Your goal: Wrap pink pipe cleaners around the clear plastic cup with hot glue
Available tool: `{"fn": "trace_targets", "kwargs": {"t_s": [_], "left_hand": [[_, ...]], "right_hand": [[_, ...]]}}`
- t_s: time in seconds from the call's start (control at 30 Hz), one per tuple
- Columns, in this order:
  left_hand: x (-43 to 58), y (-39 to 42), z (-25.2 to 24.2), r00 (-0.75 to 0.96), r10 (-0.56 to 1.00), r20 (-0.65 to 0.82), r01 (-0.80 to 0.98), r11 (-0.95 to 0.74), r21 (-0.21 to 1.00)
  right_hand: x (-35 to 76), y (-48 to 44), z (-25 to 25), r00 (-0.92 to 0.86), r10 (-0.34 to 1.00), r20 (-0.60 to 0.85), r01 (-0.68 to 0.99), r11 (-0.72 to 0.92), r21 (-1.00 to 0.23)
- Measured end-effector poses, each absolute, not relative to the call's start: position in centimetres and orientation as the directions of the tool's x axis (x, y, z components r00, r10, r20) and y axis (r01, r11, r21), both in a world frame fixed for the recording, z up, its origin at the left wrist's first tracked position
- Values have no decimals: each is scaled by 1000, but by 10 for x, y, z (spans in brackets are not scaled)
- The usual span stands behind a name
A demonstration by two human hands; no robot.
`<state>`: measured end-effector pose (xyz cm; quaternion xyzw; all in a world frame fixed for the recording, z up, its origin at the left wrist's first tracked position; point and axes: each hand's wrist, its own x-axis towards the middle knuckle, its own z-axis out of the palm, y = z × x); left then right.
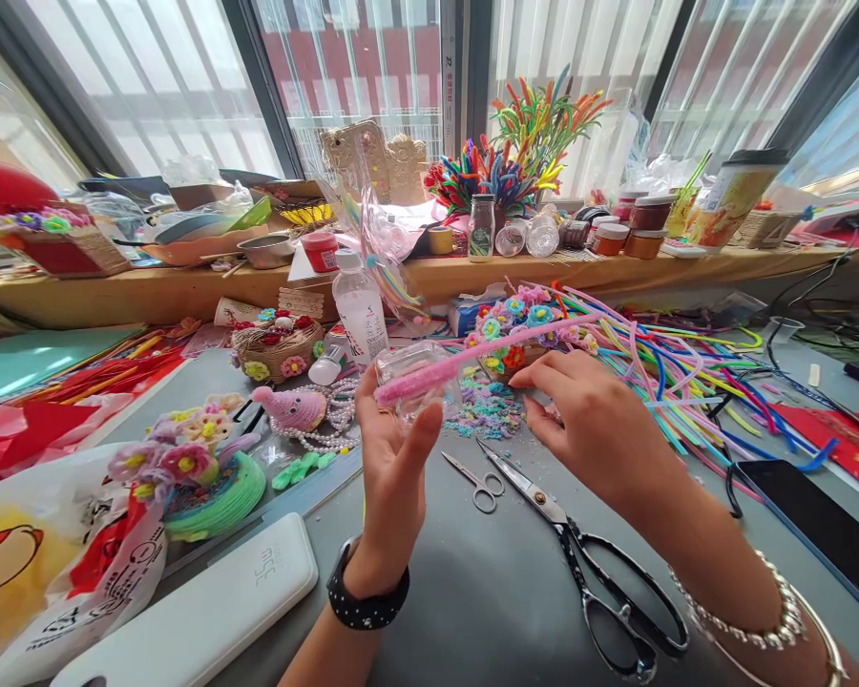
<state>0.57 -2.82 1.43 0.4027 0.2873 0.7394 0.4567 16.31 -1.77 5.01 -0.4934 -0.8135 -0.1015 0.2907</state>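
Observation:
My left hand (pixel 390 468) is raised with its palm towards me, and its fingers are closed on the near end of a fuzzy pink pipe cleaner (pixel 472 358). The stem slants up to the right over a clear plastic container (pixel 416 367). My right hand (pixel 587 425) hovers just below and right of the stem, fingers bent and held together. What they hold, if anything, is hidden. Below the hands lie small scissors (pixel 476 482) and large black-handled scissors (pixel 594 563) on the grey table (pixel 487 592).
A heap of coloured pipe cleaners (pixel 687 363) spreads at right, with a dark phone (pixel 816 520) near it. Fluff trimmings (pixel 487 410), a flower basket (pixel 276 343), a plastic bottle (pixel 362 305) and a white power bank (pixel 207 601) surround the work spot. Jars crowd the wooden sill (pixel 186 291).

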Motion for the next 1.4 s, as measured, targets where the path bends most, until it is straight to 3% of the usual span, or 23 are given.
{"fn": "trace_targets", "kwargs": {"t_s": [0.17,0.3,0.5,0.73,0.9,1.03,1.4], "left_hand": [[5,-27,15,-218,931,292,-439,-361,823],[2,-27,17,-173,949,262,-385,-310,869],[6,-33,21,-108,960,258,-419,-279,864],[9,-36,21,-79,965,248,-434,-258,863],[7,-38,19,-59,970,236,-419,-239,876],[6,-37,18,-48,974,222,-430,-221,875],[2,-30,14,23,991,129,-507,-100,856]], "right_hand": [[158,-11,48,-361,871,332,819,467,-335],[158,-3,44,-345,856,386,678,511,-529],[166,3,40,-279,817,504,491,573,-656],[163,-1,46,-309,908,284,166,346,-924],[160,-7,48,-252,930,267,-114,245,-963],[157,-9,47,-169,951,260,-238,216,-947],[151,-8,44,-125,965,229,-182,204,-962]]}}
